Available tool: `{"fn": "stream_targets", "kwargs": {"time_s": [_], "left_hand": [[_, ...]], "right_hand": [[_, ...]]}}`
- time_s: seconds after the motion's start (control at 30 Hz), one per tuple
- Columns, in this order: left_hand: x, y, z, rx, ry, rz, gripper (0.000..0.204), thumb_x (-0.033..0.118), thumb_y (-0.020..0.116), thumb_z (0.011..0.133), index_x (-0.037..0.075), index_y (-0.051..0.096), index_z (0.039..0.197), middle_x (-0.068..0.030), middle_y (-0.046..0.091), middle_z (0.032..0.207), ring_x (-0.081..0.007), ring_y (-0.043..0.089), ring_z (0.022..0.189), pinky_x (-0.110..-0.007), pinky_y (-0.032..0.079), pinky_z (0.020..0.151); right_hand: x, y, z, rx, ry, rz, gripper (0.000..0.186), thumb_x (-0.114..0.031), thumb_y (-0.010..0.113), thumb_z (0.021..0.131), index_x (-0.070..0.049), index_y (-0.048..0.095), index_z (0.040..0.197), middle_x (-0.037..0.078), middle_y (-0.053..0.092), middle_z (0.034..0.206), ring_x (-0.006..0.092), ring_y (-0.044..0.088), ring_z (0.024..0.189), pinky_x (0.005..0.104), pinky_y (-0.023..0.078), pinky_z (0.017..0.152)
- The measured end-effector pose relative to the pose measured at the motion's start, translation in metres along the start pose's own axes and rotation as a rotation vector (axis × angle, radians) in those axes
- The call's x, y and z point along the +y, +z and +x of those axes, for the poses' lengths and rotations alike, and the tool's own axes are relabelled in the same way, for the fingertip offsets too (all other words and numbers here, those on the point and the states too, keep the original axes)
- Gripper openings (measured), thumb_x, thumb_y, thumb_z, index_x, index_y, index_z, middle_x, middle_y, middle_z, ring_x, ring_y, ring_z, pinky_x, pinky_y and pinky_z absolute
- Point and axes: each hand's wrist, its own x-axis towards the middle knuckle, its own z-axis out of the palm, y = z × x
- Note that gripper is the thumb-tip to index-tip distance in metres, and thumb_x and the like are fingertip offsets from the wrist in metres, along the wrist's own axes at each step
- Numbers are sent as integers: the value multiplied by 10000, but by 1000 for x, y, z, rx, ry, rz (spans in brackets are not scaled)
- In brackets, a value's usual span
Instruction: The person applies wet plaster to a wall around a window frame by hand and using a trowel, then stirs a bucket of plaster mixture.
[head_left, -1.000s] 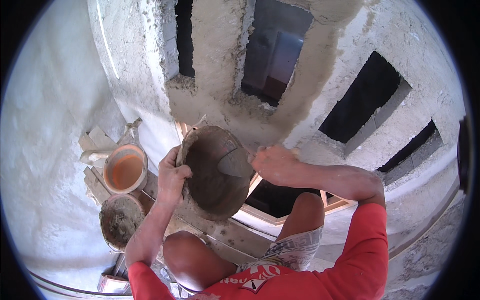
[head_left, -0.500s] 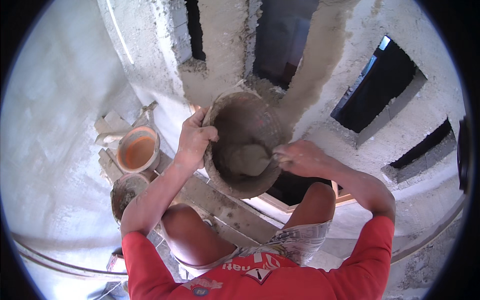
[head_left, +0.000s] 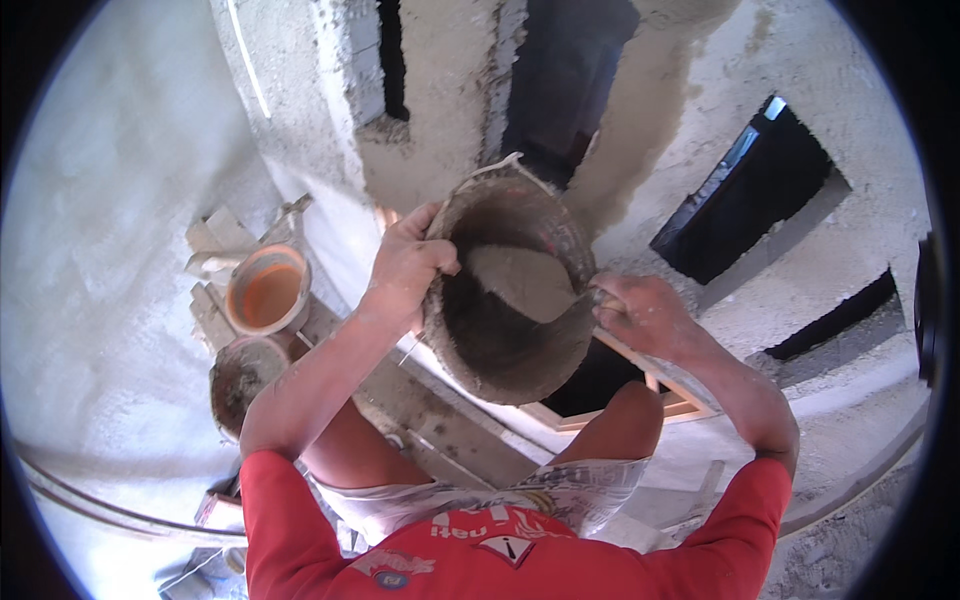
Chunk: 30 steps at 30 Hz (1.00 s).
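A mortar-crusted bucket (head_left: 520, 375) is tilted in front of my chest, its mouth facing me. My left hand (head_left: 408, 265) is closed on the bucket's left rim, thumb on the inner side. At the right rim, my right hand (head_left: 640, 312) is closed round the handle of a trowel (head_left: 522, 280). The grey, mortar-coated blade of the trowel is inside the bucket, across its upper middle. Wet mortar coats the dark inner wall; how much lies at the bottom is hard to tell.
On planks (head_left: 475, 450) to the left stand an orange-lined bucket (head_left: 270, 290) and a mortar-smeared bucket (head_left: 240, 385). Ahead, the rough plastered wall (head_left: 640, 130) has a dark slanted opening (head_left: 750, 195) and a narrow lower opening (head_left: 835, 320). A wooden frame (head_left: 690, 405) lies beyond my knee.
The bucket has shifted slightly right with my left hand. My right hand has moved right, and the trowel blade has risen from the bucket's lower part to its upper middle.
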Motion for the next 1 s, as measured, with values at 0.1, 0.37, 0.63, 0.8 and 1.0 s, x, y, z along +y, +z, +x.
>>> {"fn": "stream_targets", "kwargs": {"time_s": [0.1,0.37,0.63,0.8,1.0], "left_hand": [[-4,-3,-1,9,16,-55,613,-133,493,655,-26,610,1247,-92,686,1034,-163,641,874,-275,524,780],[-36,-22,11,24,4,-67,589,-139,497,663,-33,621,1230,-81,693,1011,-147,638,808,-258,523,731],[-35,-43,-1,105,-27,20,562,-145,500,651,-32,631,1186,-52,673,947,-135,620,762,-258,515,689],[-38,-28,-8,91,-43,-3,527,-141,499,650,-36,633,1149,-47,665,932,-130,610,757,-256,509,686],[-37,-33,-10,63,-58,4,521,-135,502,654,-46,631,1151,-52,659,929,-132,607,773,-256,502,693]], "right_hand": [[3,-25,-5,-18,34,-22,400,-248,677,859,-54,634,1206,231,690,921,413,667,898,490,524,805],[-47,-159,-19,-13,103,-3,378,-153,813,745,-16,600,1025,165,651,857,349,669,773,395,513,708],[-52,-230,-24,-9,-153,127,463,-387,746,867,-15,667,1131,59,657,836,140,641,630,290,488,527],[-6,-259,-3,493,325,-201,562,-462,653,938,-18,633,1283,20,609,795,95,563,651,244,483,587],[-14,-270,-15,624,378,-42,465,-376,661,940,-87,641,1304,-24,546,791,86,498,658,224,458,598]]}}
